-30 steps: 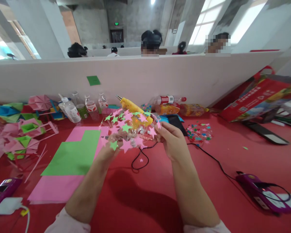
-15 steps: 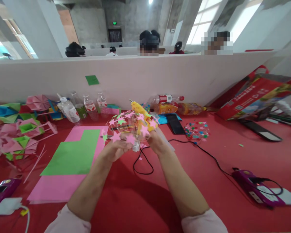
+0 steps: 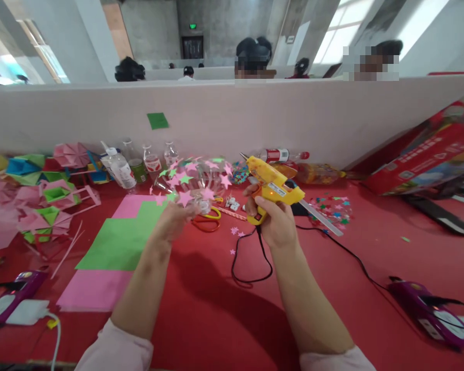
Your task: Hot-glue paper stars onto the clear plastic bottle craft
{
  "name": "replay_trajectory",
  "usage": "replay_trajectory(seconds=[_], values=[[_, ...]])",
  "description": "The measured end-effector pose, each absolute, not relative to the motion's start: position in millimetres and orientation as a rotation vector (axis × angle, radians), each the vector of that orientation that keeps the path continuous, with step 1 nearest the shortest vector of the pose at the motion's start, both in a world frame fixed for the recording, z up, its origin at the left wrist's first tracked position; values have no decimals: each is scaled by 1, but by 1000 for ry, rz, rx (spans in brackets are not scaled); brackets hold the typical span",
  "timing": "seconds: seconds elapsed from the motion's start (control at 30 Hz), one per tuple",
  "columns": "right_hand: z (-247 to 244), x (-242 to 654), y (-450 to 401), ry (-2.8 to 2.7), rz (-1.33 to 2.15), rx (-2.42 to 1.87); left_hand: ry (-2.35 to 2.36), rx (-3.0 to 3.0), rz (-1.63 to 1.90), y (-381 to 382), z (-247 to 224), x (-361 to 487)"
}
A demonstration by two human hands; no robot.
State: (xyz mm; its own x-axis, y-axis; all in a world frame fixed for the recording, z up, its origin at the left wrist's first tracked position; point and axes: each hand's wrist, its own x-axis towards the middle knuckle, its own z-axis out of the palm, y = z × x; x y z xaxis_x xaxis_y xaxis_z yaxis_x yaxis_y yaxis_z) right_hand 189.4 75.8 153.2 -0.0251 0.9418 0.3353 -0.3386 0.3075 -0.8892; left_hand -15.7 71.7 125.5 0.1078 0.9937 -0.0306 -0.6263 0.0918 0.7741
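In my left hand (image 3: 175, 221) is a clear plastic bottle piece cut into curved strips (image 3: 185, 179), dotted with pink and green stars. The fingers are closed around its bottom end. My right hand (image 3: 279, 224) grips a yellow hot glue gun (image 3: 274, 186) by the handle, its nozzle pointing up and left. A translucent glue stick (image 3: 321, 218) juts from the gun's back end. The nozzle and the starred bottle piece are apart. Between and below the hands lie scissors with red and yellow handles (image 3: 208, 224) and a few loose pink stars (image 3: 234, 231).
Green paper (image 3: 112, 245) lies on pink sheets (image 3: 96, 291) at left, near folded paper crafts (image 3: 56, 193). Several bottles (image 3: 119, 170) stand along the white partition (image 3: 216, 113). A black cord (image 3: 348, 265) runs towards a purple device (image 3: 421, 309). Another star-covered piece (image 3: 334, 208) lies at right.
The glue gun has moved right, away from the starred bottle piece, and now shows fully from the side. The scissors have come into sight between my hands. The view has shifted slightly.
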Motion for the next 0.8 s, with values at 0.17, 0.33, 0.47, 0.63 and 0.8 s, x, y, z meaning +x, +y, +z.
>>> replay_trajectory(seconds=[0.17,0.33,0.47,0.63,0.8], values=[[150,187,61,-1390,1144,-712,623,592,1451,72,142,-20],[148,178,41,-1700,875,-781,619,319,1426,69,153,-25],[151,171,39,-1919,525,-699,530,321,1403,63,158,-28],[153,169,42,-1982,330,-666,431,348,1390,56,161,-30],[147,166,35,-1847,475,-757,437,360,1383,52,163,-27]])
